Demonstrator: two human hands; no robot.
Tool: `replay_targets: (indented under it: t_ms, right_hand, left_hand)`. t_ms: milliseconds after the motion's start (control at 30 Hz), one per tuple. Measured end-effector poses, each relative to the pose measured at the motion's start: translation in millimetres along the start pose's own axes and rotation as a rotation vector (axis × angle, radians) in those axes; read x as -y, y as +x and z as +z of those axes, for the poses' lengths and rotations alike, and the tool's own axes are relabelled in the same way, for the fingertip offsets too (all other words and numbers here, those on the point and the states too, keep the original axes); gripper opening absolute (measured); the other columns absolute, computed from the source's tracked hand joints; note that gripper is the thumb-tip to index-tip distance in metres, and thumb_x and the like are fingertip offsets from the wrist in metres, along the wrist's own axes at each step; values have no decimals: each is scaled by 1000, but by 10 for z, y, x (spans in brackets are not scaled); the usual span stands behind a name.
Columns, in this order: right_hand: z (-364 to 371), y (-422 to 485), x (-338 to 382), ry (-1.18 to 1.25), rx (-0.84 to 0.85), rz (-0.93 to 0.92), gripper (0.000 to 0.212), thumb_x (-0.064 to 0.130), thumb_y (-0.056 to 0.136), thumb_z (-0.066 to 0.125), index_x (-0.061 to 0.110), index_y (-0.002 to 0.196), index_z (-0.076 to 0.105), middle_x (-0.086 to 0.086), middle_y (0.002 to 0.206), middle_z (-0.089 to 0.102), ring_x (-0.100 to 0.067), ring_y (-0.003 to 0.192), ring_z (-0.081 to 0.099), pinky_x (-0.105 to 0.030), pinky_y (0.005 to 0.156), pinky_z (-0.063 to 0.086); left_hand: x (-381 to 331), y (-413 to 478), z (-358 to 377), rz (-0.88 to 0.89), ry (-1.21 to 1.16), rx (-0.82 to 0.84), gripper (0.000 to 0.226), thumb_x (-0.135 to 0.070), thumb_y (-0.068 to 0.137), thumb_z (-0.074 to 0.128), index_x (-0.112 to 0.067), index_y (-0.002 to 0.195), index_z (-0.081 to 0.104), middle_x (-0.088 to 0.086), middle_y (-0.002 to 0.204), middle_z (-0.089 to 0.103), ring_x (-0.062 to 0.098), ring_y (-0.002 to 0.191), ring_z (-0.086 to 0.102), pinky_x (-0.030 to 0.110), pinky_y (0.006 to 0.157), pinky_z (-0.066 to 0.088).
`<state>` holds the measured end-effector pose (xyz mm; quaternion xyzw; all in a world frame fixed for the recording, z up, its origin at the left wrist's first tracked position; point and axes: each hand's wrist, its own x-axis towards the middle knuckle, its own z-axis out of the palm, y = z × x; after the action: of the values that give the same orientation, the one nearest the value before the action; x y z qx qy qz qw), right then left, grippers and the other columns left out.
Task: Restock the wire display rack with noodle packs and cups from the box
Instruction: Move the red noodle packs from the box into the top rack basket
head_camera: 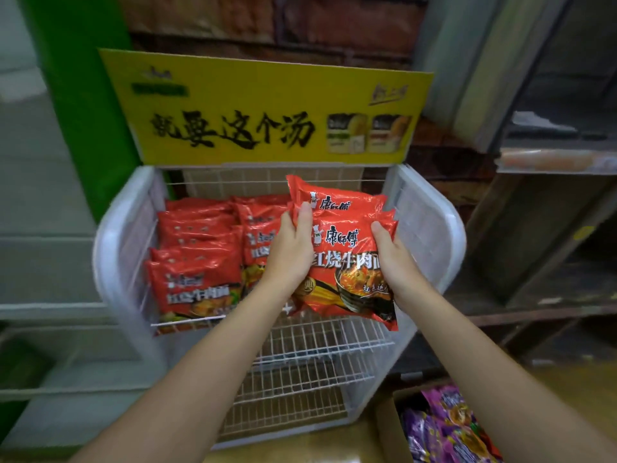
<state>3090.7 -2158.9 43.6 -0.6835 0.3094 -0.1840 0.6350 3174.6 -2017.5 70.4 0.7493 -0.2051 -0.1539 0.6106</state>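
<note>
Together, the left hand and right hand are gripping stacked red noodle packs reading 康師傅 红烧牛肉面 over the wire rack, beside matching stocked packs. Behind, a yellow sign is showing 就要这个汤; the box is holding purple packs.

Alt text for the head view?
Left hand and right hand grip a stack of red noodle packs above a wire rack whose left side holds shelved packs. A yellow sign tops the rack; a box of purple packs sits lower right.
</note>
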Motion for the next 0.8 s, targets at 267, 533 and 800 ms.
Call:
replay_targets:
  t_ms: [267, 533, 800]
  right_hand:
    - [750, 599, -225, -175, 19, 104, 120, 104, 46, 38, 47, 149, 16, 5, 152, 42, -28, 139, 41, -58, 112, 33]
    - [1078, 752, -297, -266, 46, -36, 66, 60, 97, 36, 26, 153, 20, -2, 141, 48, -25, 133, 45, -46, 111, 37]
    - [787, 973, -699, -355, 304, -41, 63, 45, 99, 45, 32, 151, 13, 3, 140, 44, -22, 131, 44, -48, 110, 39]
  left_hand:
    - [541, 465, -892, -58, 218, 320, 121, -48, 57, 87, -24, 150, 14, -3, 142, 46, 16, 124, 50, 34, 107, 40]
    - [901, 786, -798, -62, 415, 121, 133, -42, 60, 88, -17, 154, -2, 6, 149, 41, 24, 133, 45, 42, 110, 39]
    - [870, 868, -564, 40, 775, 23, 136, -47, 65, 85, -25, 152, -17, 10, 159, 16, 26, 146, 23, 44, 115, 32]
